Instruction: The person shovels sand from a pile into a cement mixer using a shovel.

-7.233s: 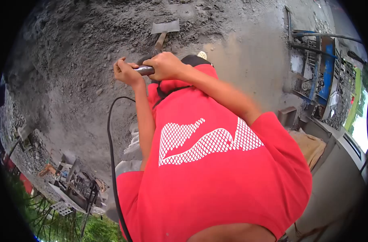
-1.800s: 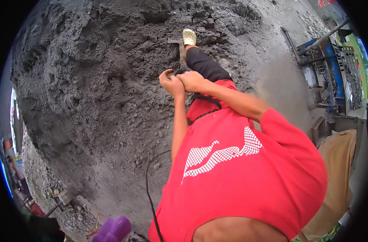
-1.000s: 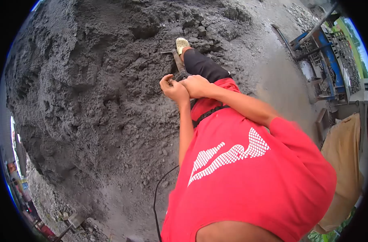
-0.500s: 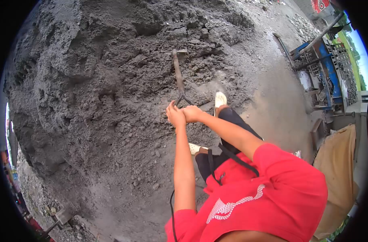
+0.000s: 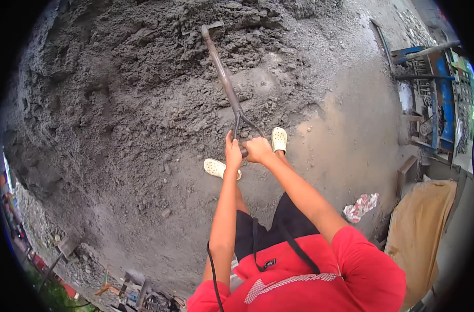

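A long-handled shovel (image 5: 224,78) stretches away from me, its far end against the dark grey heap (image 5: 127,83). Its near end splits into a forked handle with a crossbar grip. My right hand (image 5: 258,150) is closed round the right part of that grip. On the left part, my left hand (image 5: 233,154) is wrapped, with its fingers partly hidden and one finger pointing up along the fork. The blade is mostly hidden in the grey material; only a thin edge shows. Both hands are close together, just above my two cream clogs (image 5: 279,140).
Wet, muddy ground (image 5: 346,140) lies to the right. A crumpled red and white wrapper (image 5: 361,208) is near a tan sheet (image 5: 421,234). Blue metal framework (image 5: 445,104) stands at the far right. Another shovel (image 5: 67,246) and scrap lie at lower left. A black cord hangs by my left arm.
The shovel's far end has moved up and left along the heap, and more of its shaft shows. My body is more upright; both feet and the wrapper are now in view. Both hands keep their hold.
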`<state>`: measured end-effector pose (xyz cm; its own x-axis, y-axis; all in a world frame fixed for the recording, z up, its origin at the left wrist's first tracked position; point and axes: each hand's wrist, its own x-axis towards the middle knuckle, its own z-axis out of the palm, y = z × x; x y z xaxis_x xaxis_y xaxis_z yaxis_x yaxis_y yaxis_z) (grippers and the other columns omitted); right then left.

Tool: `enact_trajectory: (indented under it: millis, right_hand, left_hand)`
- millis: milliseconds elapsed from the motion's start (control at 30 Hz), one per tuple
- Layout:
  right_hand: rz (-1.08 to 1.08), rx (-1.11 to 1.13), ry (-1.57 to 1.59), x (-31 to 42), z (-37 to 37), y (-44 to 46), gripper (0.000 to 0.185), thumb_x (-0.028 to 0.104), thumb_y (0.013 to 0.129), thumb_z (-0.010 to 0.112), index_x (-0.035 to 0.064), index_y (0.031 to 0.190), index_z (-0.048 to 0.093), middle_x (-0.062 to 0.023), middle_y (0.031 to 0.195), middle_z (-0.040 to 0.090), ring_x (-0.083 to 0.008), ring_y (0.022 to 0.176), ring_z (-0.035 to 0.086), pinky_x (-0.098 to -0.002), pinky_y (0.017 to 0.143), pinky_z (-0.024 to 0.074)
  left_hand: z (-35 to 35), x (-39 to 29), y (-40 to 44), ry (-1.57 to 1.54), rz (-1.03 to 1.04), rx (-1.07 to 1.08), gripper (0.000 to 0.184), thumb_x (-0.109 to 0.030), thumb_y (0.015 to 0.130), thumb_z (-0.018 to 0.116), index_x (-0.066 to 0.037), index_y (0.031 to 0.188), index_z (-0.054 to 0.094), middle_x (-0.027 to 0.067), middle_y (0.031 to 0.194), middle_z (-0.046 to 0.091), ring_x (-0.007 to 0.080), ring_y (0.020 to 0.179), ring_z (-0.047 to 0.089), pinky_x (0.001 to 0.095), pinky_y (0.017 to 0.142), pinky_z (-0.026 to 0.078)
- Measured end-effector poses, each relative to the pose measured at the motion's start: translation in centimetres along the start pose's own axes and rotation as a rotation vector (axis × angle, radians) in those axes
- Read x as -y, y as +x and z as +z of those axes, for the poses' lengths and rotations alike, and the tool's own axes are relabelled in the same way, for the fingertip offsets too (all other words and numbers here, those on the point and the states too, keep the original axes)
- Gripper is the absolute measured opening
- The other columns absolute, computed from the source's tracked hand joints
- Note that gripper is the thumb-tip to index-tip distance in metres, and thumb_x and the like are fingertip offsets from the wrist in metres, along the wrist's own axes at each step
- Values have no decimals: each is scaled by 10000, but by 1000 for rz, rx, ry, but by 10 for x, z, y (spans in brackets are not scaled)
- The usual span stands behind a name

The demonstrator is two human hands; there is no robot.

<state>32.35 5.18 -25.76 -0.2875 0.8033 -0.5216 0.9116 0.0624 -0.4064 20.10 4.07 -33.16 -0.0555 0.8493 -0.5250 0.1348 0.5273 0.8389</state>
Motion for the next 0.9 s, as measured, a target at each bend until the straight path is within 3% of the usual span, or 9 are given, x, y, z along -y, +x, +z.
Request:
enact_trajectory:
  millis: [133, 167, 267, 300, 400, 500, 600, 833, 900]
  right_hand:
    - [-30, -29, -31, -28, -31, -52, 157, 169, 596, 640, 100, 736, 660, -136, 677, 644, -294, 673, 648, -417, 643, 512]
    - [-39, -3, -31, -37, -33, -63, 140, 162, 585, 641, 94, 705, 659, -135, 661, 640, -286, 651, 645, -407, 634, 509]
    - [-29, 127, -54, -63, -51, -104, 117, 140, 620, 647, 106, 728, 677, -113, 728, 657, -261, 729, 654, -380, 706, 507]
    - [-20, 125, -75, -76, -48, -119, 100, 132, 615, 641, 102, 707, 669, -108, 718, 654, -256, 710, 651, -376, 693, 502]
    - [-68, 157, -92, -108, -52, -167, 78, 119, 604, 627, 98, 677, 646, -93, 701, 643, -241, 691, 639, -359, 679, 481]
    - [-123, 123, -28, -141, -54, -215, 73, 113, 605, 612, 105, 677, 623, -78, 691, 627, -229, 702, 621, -341, 690, 455]
    - [-103, 172, 27, -155, -55, -257, 79, 104, 620, 598, 106, 698, 613, -70, 700, 619, -225, 730, 609, -336, 713, 441]
    - [31, 351, 200, -154, -92, -333, 118, 77, 598, 613, 117, 706, 595, -40, 748, 622, -221, 765, 598, -342, 723, 426]
    - [101, 438, 258, -156, -110, -349, 207, 68, 575, 642, 103, 777, 610, -74, 892, 606, -243, 882, 570, -345, 780, 412]
  left_hand:
    - [31, -37, 3, -213, -191, 92, 486, -257, 933, 400, -67, 1370, 306, 128, 1269, 471, 196, 990, 555, 328, 781, 451]
    - [41, -49, 2, -211, -227, 116, 557, -364, 910, 430, -63, 1364, 316, 128, 1279, 471, 213, 979, 566, 348, 790, 447]
    - [81, -68, 20, -247, -476, 197, 638, -457, 885, 435, -70, 1374, 301, 131, 1257, 494, 230, 949, 579, 388, 802, 446]
    - [98, -62, 30, -276, -469, 193, 623, -510, 865, 440, -81, 1314, 389, 122, 1147, 562, 261, 909, 595, 442, 796, 455]
    - [138, -35, 68, -453, -569, 329, 448, -460, 859, 498, -94, 1117, 523, 89, 1000, 603, 255, 858, 602, 458, 747, 481]
    - [184, -27, 81, -828, -633, 176, 268, -378, 832, 587, -114, 863, 552, 56, 821, 604, 222, 751, 605, 413, 661, 516]
    - [207, 11, 96, -833, -719, 111, 262, -311, 794, 653, -114, 699, 509, 46, 662, 557, 172, 632, 583, 323, 538, 510]
    - [242, 52, 72, -562, -894, 132, 183, -144, 758, 595, -96, 636, 466, 27, 532, 451, 160, 449, 442, 297, 453, 442]
    - [258, 52, 51, -622, -922, 128, 147, -104, 741, 557, -89, 632, 460, 35, 527, 443, 161, 441, 434, 294, 443, 434]
